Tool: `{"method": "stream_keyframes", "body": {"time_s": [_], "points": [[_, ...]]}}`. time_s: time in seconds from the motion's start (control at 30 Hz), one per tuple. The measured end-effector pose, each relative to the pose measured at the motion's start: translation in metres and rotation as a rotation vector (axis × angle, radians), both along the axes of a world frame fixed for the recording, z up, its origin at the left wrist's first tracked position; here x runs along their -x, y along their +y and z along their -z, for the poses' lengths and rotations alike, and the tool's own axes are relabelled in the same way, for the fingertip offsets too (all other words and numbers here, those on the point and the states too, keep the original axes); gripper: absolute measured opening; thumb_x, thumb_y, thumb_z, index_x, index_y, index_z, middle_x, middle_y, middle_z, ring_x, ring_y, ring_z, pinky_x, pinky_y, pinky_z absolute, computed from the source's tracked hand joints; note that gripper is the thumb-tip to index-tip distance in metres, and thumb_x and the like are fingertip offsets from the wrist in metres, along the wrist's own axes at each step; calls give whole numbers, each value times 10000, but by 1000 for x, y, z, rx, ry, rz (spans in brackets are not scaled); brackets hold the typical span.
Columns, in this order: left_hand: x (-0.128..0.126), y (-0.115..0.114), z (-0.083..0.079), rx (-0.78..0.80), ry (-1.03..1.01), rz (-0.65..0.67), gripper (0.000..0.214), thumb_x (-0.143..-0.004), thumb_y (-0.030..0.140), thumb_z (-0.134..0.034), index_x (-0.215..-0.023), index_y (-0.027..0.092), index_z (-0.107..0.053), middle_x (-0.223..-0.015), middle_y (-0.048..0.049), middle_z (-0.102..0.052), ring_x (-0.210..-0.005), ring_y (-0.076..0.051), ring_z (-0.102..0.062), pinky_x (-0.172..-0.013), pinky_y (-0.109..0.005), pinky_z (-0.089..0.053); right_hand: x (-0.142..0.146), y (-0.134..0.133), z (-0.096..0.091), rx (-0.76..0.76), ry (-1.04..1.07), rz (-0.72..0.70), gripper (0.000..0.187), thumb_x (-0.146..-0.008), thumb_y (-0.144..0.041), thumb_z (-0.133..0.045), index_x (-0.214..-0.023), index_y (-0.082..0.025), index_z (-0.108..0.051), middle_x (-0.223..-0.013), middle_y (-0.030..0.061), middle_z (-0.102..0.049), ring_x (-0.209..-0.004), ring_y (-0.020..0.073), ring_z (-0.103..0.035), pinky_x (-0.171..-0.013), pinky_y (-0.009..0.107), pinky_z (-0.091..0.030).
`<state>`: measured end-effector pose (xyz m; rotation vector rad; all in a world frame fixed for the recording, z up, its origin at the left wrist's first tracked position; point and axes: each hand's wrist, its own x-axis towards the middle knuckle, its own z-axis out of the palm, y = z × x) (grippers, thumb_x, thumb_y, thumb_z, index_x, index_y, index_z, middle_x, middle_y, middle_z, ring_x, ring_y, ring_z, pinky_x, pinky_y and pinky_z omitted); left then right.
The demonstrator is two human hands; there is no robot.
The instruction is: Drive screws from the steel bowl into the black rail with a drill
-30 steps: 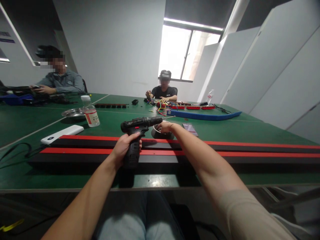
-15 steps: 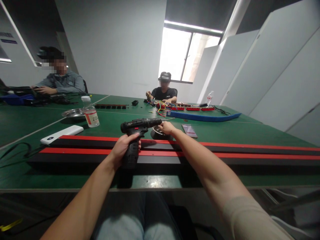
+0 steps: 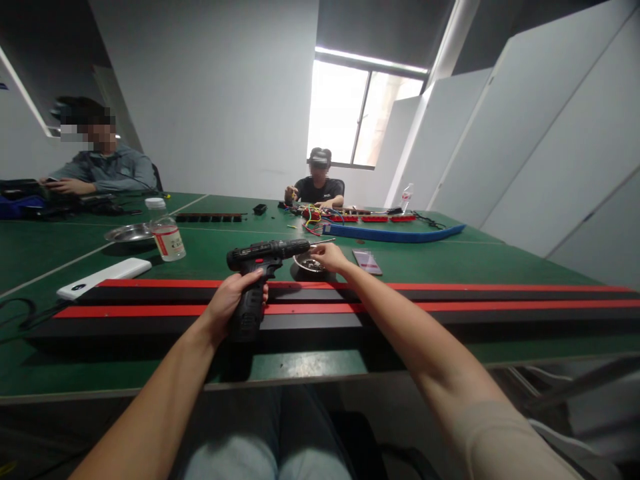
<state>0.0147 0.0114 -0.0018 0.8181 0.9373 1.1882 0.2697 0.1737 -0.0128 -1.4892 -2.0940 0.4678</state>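
Note:
My left hand (image 3: 235, 300) is wrapped around the grip of a black cordless drill (image 3: 249, 287), whose long bit points right. Over a small metal bowl (image 3: 306, 266) of little dark and shiny pieces, perhaps screws, my right hand (image 3: 330, 255) has its fingertips pinched together. Whatever is between those fingers is too small to make out. Two long black bars with red strips (image 3: 165, 311) lie side by side across the table in front of me, beneath the drill and my right forearm.
A plastic bottle (image 3: 169, 239), a metal dish (image 3: 127, 233) and a white power bank-like device (image 3: 105, 278) stand left. Beyond the bowl are a phone-like slab (image 3: 367, 262), a blue strip (image 3: 395, 233) and tangled wires (image 3: 313, 215). Two people (image 3: 320, 187) sit across the green table.
My right hand has lifted slightly out of the bowl, so more of the small pieces show. The drill stays in my left hand. The whole view has shifted a little.

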Motion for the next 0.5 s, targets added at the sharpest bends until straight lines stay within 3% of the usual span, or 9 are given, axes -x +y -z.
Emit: {"method": "stream_keyframes", "body": {"time_s": [0.17,0.33,0.5], "points": [[2,0,0,-5,18,10,171,-879,256,-700,-864,94,-649,-711,-82,-681,-541,-152,-659,-533,-279,-596,-25,-26,-3,-72,95,27,266,-901,-399,-665,-881,-147,-749,-857,68,-743,-767,177,-638,-674,244,-432],[0,-2,-2,-18,44,1,152,-879,233,-698,-867,89,-652,-727,-93,-693,-553,-155,-667,-532,-275,-600,-54,-66,1,-67,117,13,400,-957,-497,-524,-765,-168,-645,-762,34,-678,-709,166,-590,-642,255,-397],[2,-2,-2,-15,84,6,160,-863,240,-716,-874,88,-664,-742,-99,-703,-550,-168,-679,-500,-273,-593,-67,-83,15,-125,219,61,254,-907,-394,-580,-775,-178,-607,-792,37,-677,-742,168,-599,-692,266,-437]]}}
